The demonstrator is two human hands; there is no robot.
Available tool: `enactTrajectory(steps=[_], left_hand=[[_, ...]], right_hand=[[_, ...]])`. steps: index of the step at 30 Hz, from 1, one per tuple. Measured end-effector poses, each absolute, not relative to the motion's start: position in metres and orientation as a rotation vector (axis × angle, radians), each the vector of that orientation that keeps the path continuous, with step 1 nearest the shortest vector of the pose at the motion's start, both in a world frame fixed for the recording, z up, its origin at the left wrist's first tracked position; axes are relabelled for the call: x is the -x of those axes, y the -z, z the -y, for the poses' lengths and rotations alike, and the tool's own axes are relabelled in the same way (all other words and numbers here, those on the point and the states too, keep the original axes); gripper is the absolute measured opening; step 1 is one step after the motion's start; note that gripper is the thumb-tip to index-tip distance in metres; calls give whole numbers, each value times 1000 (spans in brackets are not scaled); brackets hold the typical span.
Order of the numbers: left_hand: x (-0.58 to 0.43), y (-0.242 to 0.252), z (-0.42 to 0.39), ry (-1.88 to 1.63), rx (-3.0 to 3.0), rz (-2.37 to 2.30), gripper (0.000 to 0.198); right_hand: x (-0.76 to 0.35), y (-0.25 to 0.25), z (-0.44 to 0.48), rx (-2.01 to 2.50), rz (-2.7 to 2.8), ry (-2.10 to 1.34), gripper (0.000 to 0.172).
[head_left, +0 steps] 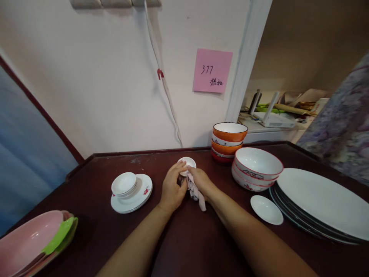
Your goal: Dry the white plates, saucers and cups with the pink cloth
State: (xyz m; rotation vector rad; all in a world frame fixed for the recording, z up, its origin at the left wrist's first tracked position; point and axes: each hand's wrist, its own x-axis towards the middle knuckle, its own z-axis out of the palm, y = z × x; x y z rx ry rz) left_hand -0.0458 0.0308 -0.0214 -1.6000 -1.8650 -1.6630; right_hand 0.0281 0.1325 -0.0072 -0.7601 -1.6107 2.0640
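A small white dish (188, 161) is held up over the middle of the dark table. My left hand (173, 186) is closed around its left side, fingers across the front. From the right, my right hand (201, 181) presses a crumpled pale cloth (196, 196) against the dish, and the cloth's end hangs below the fingers. Part of the dish is hidden behind both hands. Left of them, a few small white dishes (123, 184) are stacked on white plates (144, 192) with a red flower print. Another small white dish (266, 209) lies by my right forearm.
Orange and white bowls (230, 134) are stacked near the wall. White bowls with red rims (257, 165) stand before them, beside a pile of large oval plates (325, 200). Pink dishes with green leaf trim (31, 238) lie at front left. A white router (273, 118) sits behind, right.
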Motion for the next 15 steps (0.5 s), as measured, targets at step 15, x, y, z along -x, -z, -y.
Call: enactTrajectory(steps=[15], left_hand=[[57, 13, -27, 3298, 1266, 1731, 63]], right_hand=[[-33, 15, -152, 703, 1907, -2040, 54]])
